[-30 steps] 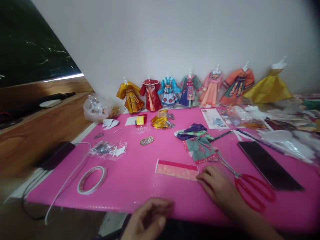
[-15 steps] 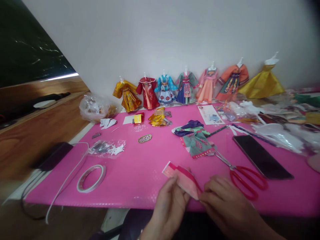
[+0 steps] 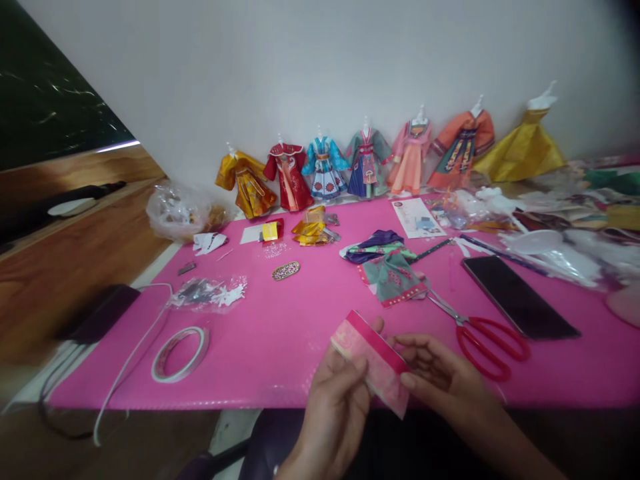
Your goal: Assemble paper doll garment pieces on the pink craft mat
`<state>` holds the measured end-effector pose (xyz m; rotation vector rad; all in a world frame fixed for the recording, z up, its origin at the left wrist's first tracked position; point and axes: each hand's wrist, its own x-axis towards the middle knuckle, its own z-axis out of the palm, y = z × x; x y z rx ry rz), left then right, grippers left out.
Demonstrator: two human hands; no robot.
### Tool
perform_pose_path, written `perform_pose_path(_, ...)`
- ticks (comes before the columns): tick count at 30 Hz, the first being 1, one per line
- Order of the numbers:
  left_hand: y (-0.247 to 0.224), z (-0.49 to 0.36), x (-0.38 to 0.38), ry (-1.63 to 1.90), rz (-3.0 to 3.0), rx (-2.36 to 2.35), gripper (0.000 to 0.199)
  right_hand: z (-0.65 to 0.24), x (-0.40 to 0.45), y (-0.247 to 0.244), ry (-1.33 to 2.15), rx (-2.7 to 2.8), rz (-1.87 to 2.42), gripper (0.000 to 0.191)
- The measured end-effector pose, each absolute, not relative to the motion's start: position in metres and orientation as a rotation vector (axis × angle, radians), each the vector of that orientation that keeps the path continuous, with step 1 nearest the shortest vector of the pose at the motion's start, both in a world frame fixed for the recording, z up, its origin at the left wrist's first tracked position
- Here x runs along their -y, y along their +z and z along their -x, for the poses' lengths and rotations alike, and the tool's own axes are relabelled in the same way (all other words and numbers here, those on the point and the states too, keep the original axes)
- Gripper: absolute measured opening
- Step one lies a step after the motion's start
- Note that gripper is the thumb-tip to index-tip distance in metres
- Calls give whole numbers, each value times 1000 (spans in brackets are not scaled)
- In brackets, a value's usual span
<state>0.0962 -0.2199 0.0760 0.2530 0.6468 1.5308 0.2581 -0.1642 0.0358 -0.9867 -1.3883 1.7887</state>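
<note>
A light pink piece of fabric (image 3: 376, 360) with a darker pink band along its upper edge is held over the table's front edge. My left hand (image 3: 345, 393) grips its left part, thumb on top and fingers beneath. At the right end, my right hand (image 3: 440, 377) pinches the banded edge between thumb and fingers. Behind the hands lies a grey-green patterned doll garment (image 3: 393, 277), partly on a purple folded cloth (image 3: 377, 247). Scissors with red handles (image 3: 487, 343) rest right of the garment, their blades touching or under its edge.
Several small dressed doll forms, one in a blue robe (image 3: 325, 167), stand along the wall. A phone (image 3: 520, 297) lies right of the scissors. On the pink table (image 3: 240, 360) are a tape roll (image 3: 201, 353), an oval patterned clip (image 3: 286, 270) and plastic bags (image 3: 210, 293). A cable (image 3: 133, 373) crosses the left side.
The pink fabric has been opened out flatter, its dark band now showing fully. My right hand has shifted up along its edge, fingers turned more upward. The view has tilted slightly.
</note>
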Motion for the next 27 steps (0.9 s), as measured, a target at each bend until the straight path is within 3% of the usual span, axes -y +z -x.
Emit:
perform_pose_path(8, 77, -86, 214, 1675, -153, -791, 38, -259, 166, 36, 1815, 1198, 994, 49)
perform_pose_path(15, 84, -86, 212, 1774, -85, -922, 42, -262, 166, 41, 1847, 1200, 1064, 54)
perform_pose_path(21, 83, -86, 214, 1787, -159, -955, 11, -266, 165, 43, 1808, 1271, 1114, 46)
perform_pose_path(27, 82, -88, 216, 1730, -329, -1001, 29, -265, 165, 44, 1714, 1357, 1174, 38)
